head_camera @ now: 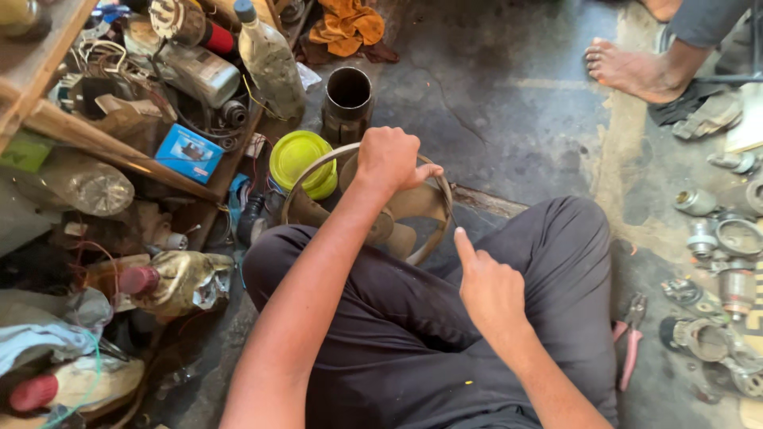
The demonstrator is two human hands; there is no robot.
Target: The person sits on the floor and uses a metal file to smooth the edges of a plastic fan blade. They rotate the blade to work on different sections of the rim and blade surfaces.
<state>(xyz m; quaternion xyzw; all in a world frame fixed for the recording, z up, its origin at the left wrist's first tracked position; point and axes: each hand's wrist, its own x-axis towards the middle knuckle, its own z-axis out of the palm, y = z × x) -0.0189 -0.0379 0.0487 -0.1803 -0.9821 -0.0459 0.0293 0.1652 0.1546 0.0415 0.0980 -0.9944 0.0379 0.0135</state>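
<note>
Fan (397, 210), beige, ringed, dusty; left hand (387, 159) grip pinches its rim, right hand (486, 287) spread.

Two hands (387, 159) (489, 287), one ringed fan blade (413, 202), one yellow lid (302, 161), one pair of pliers (632, 338)
</note>
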